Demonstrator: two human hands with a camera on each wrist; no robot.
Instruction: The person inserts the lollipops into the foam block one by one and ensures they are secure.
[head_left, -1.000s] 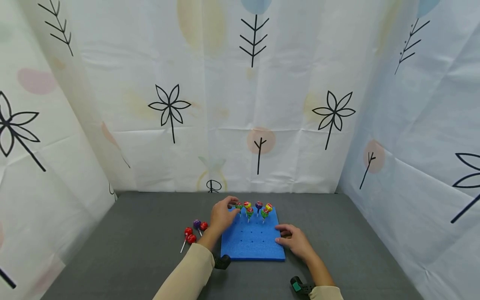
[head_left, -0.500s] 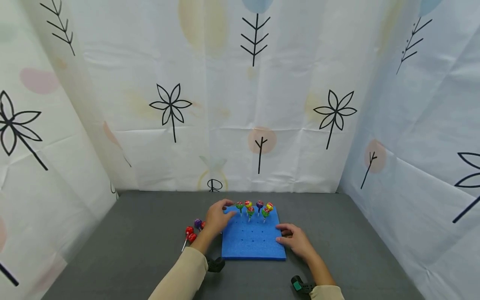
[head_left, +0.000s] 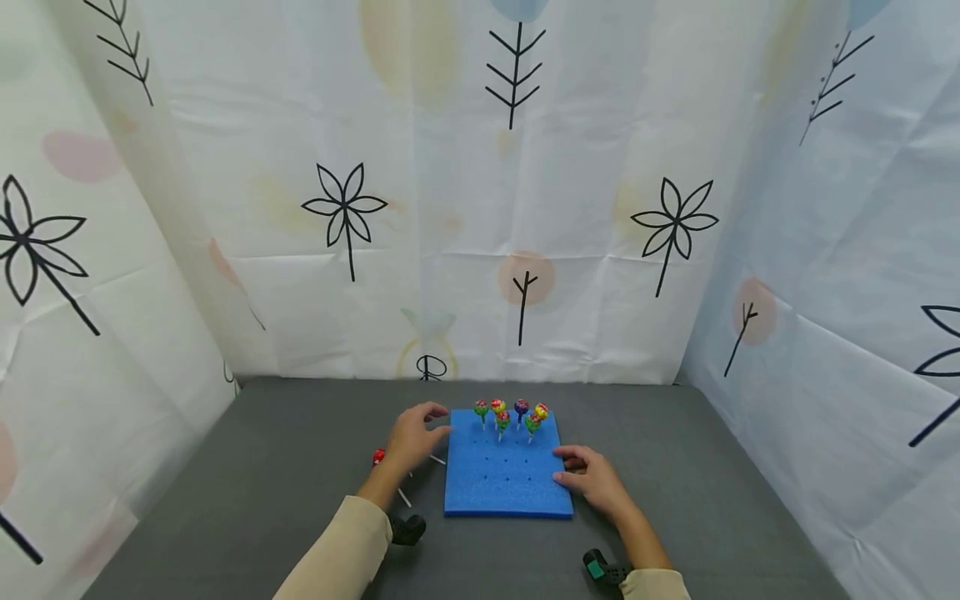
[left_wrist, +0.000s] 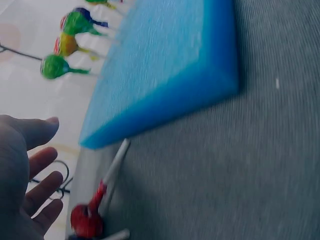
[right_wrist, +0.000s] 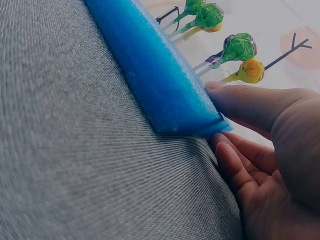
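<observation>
My left hand [head_left: 411, 437] hovers left of the blue foam board [head_left: 510, 496], fingers spread and nothing between them. In the left wrist view, a red lollipop [left_wrist: 87, 220] lies beneath that hand, its white stick pointing at the board. At the board's right edge, my right hand [head_left: 592, 479] holds on with thumb and fingertips; in the right wrist view, the thumb [right_wrist: 250, 102] sits at the upper edge and the fingers lower down. Several wrapped lollipops [head_left: 521, 407], green, yellow and purple, stand upright by their sticks along the board's far part.
More loose lollipops lie on the grey table [head_left: 300, 483] left of the board; one red head [head_left: 378, 457] shows past my left wrist, and the others are mostly hidden. Small holes dot the board's nearer part. A patterned white curtain [head_left: 450, 167] encloses the table's back and sides.
My left hand has moved away from the green lollipop at the board's far left, going left and slightly down over the loose lollipops. My right hand stays at the board's edge.
</observation>
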